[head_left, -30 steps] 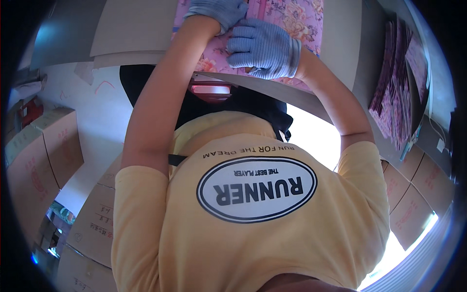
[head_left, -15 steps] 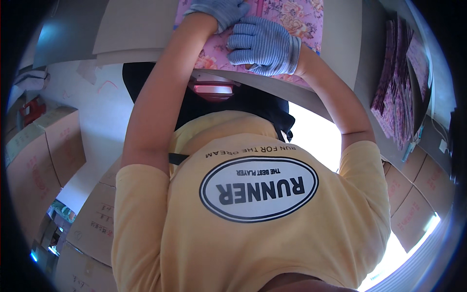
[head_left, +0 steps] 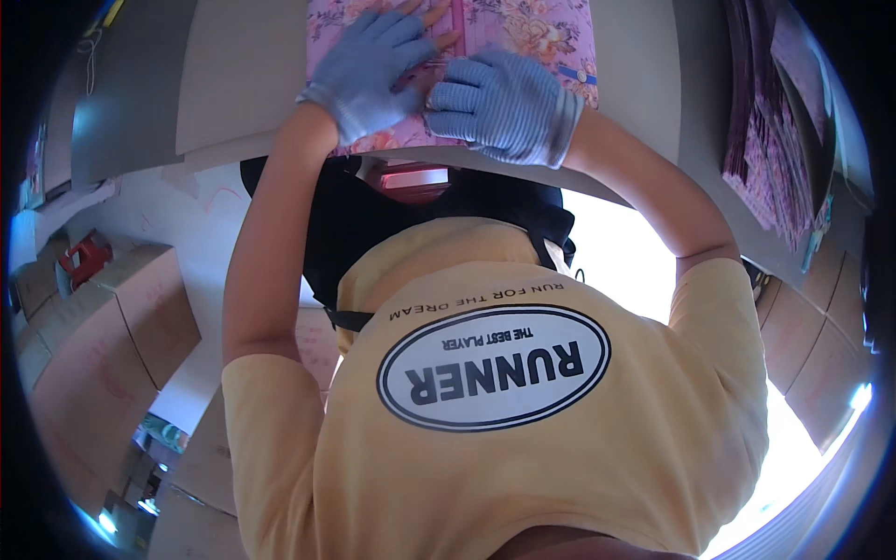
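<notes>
A flat pink piece printed with flowers point(head_left: 537, 33) lies on the grey worktop at the top of the view. A darker pink strip runs down it, and a blue band with a small round mark point(head_left: 581, 77) shows at its right. My left hand point(head_left: 369, 75), in a blue striped glove with bare fingertips, rests on its left part with fingers stretched out, slightly blurred. Close beside it, my right hand point(head_left: 504, 105), gloved alike, presses on the near part with its fingers curled under. Whatever those fingers may hold is hidden.
To the right hangs a bundle of similar pink flowered pieces point(head_left: 770, 140). Cardboard boxes point(head_left: 121, 327) are stacked at the left, a red object point(head_left: 86, 257) on top. More cartons point(head_left: 812, 327) stand at the right. The grey worktop point(head_left: 243, 84) ends just before my body.
My left hand has come back nearer and to the left, its fingers now spread over the flowered piece. The right hand stays curled, slightly nearer. The whole view has shifted a little.
</notes>
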### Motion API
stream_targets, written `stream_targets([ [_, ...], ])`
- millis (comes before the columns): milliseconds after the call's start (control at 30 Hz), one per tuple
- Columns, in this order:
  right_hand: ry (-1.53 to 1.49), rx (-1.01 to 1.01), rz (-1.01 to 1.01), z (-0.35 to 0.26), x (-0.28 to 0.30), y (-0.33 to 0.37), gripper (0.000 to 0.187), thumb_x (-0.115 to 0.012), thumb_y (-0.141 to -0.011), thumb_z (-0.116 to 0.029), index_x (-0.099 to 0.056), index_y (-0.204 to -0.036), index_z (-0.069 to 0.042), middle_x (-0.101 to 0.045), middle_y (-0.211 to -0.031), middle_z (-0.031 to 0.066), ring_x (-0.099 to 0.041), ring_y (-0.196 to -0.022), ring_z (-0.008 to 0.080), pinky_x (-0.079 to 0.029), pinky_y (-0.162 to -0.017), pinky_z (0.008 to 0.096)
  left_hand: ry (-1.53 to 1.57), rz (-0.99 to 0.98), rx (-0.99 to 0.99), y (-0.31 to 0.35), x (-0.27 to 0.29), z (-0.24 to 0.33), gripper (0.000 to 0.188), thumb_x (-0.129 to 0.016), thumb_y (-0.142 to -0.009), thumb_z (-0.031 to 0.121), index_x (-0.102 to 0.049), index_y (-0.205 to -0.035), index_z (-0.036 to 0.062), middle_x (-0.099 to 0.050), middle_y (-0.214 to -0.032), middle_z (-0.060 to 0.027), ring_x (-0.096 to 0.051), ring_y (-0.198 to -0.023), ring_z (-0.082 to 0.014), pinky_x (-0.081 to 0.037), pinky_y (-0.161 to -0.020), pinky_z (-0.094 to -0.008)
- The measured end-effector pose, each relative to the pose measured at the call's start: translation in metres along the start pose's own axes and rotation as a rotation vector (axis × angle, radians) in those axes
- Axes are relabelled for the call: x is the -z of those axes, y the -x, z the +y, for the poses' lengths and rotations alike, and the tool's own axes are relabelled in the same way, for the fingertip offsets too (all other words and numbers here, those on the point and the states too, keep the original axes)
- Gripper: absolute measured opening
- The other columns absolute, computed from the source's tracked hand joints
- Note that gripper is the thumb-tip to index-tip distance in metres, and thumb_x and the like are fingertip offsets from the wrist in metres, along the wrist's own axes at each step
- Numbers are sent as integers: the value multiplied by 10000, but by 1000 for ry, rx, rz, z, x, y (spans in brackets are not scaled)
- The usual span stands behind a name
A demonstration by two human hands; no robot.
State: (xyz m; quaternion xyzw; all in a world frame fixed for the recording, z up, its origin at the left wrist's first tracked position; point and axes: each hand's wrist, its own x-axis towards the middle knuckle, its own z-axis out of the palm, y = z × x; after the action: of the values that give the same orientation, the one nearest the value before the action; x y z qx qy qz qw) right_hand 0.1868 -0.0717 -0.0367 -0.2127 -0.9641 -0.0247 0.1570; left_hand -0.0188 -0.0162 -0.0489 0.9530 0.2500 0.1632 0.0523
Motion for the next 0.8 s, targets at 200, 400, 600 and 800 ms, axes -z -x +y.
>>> stream_targets([
  [200, -29, -246, -84, -32, 13, 23, 327, -655, -702, -217, -649, -1014, -123, -620, -1068, 18, -593, -1011, 216, -485, -884, 345, 47, -370, 25, -1, 20, 0, 760, -659, -721, 534, -497, -1272, 36, -362, -1437, -210, -264, -1377, -373, -101, -1149, -518],
  [400, -75, -404, 100, -53, 2, 34, 321, -657, -671, -185, -667, -984, -110, -642, -1106, 36, -589, -1094, 202, -439, -970, 403, 64, -268, 0, 2, 14, 0, 843, -605, -740, 607, -444, -1346, 45, -337, -1451, -218, -233, -1391, -391, -93, -1147, -527],
  [600, -43, -480, 29, -53, 2, 41, 341, -578, -790, -237, -660, -1096, -111, -617, -1202, 77, -563, -1155, 247, -290, -1058, 564, -34, -281, 29, 2, 14, 2, 890, -588, -737, 642, -409, -1391, 65, -306, -1461, -243, -223, -1387, -419, -97, -1146, -531],
  [800, 19, -504, 98, -56, -4, 37, 383, -661, -692, -240, -683, -1061, -142, -630, -1190, 47, -556, -1172, 230, -311, -1030, 602, -23, -247, 46, 3, 13, 5, 908, -561, -753, 664, -373, -1428, 86, -247, -1474, -294, -199, -1392, -439, -92, -1143, -535],
])
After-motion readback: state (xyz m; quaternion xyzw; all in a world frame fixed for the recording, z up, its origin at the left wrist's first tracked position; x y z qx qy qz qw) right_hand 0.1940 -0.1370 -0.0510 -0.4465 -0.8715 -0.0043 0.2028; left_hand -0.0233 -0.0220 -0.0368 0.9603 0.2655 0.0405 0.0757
